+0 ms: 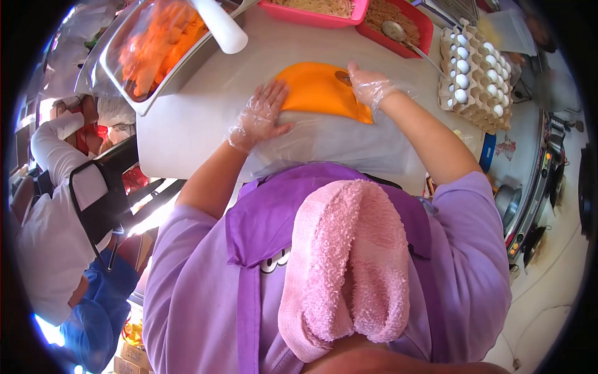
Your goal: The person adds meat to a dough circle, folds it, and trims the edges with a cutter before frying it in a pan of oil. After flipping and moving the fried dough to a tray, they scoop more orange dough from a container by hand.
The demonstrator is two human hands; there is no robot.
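Note:
A half-moon of smooth orange dough lies flat on a clear plastic sheet. A small dark round spot shows near its upper right edge. My left hand, in a clear plastic glove, rests palm down at the dough's left end with fingers stretched out and thumb apart. At the right end is my right hand, gloved the same way. Its fingers lie along the dough's edge beside the dark spot, seen partly from the side. Neither hand lifts anything.
A metal tray of orange shreds stands at the upper left with a white handle across it. Two pink containers hold fillings at the back. Egg cartons stand right. Another person's white sleeve shows left.

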